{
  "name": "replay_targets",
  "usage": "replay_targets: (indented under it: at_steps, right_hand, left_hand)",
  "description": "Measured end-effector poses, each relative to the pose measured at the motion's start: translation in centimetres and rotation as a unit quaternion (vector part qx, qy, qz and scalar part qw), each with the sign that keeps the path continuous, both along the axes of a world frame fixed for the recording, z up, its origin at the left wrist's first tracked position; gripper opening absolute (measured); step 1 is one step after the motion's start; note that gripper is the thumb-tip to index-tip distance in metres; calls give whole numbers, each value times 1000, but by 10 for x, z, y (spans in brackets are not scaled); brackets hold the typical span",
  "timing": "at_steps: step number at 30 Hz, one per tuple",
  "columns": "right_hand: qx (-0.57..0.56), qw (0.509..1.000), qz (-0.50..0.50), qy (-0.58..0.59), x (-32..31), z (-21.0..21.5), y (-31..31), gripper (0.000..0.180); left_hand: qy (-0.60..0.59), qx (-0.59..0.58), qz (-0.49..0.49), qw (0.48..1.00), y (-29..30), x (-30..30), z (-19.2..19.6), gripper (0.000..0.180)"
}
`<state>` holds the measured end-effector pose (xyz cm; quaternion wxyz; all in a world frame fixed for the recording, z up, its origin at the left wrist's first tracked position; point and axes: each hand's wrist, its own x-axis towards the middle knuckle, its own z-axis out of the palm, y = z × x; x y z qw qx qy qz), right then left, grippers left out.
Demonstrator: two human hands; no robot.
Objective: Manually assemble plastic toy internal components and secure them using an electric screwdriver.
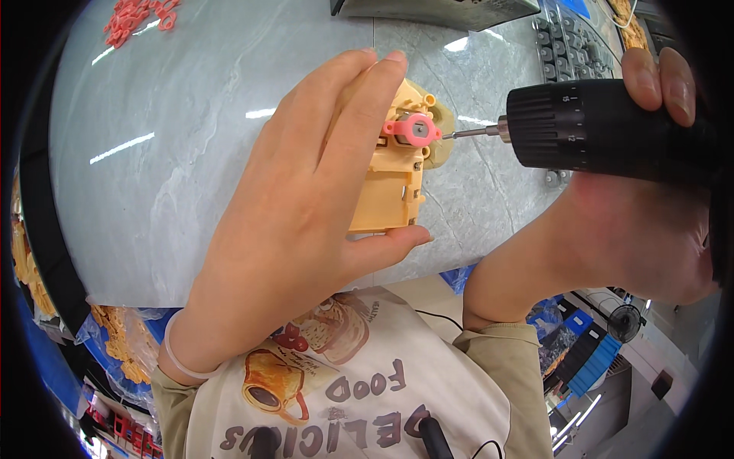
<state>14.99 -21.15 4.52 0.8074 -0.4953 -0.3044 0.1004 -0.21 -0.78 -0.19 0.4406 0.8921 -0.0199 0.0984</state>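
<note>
My left hand [306,168] is wrapped over a yellow-orange plastic housing [386,200] on the table, its thumb along the near edge and its fingers over the far side. On the housing sits a pink plastic bracket [420,130] around a small round grey metal part. My right hand [642,229] grips a black power screwdriver [589,126] held sideways, with fingertips over its top. The thin metal bit [474,132] points left, and its tip is at the right ear of the pink bracket. Whether a screw is at the tip is too small to tell.
Several loose pink brackets [138,19] lie at the far left of the grey marbled table [183,99]. A metal box [440,11] stands at the far edge. Grey parts in a tray [566,46] are at the far right. Bags of orange parts [122,344] sit below the table's left side.
</note>
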Motion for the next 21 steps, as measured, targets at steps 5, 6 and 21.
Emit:
replay_targets:
  at_steps: [5,6,21]
  right_hand:
    - [-4,1000,6,4,0,1,0,56]
    - [-5,1000,7,5,0,3,-1,56]
    - [9,1000,22,15,5,7,-15,59]
  left_hand:
    - [-8,-6,-1,1000,0,0,-1,102]
    - [-6,0,-1,1000,0,0,-1,103]
    - [-151,162,66,973,2,16,17,23]
